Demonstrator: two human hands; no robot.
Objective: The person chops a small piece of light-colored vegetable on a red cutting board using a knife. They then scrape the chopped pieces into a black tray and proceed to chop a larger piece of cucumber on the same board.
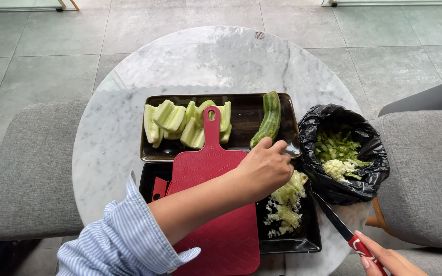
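My left hand (266, 167) reaches across a red cutting board (221, 214) and closes its fingers on the near end of a whole, partly peeled cucumber (270, 115). The cucumber lies on the right side of a dark rectangular tray (241, 115). Several peeled cucumber pieces (180, 122) are piled on the tray's left side. At the bottom right, my right hand (387, 258) grips the red handle of a black-bladed knife (333, 217), whose tip points toward the board.
A second dark tray (308, 240) under the board holds chopped pale scraps (287, 202). A black bag (344, 148) with green peelings sits at the round marble table's (205, 61) right edge. Grey padded seats (26, 168) flank the table, another (425, 168) on the right.
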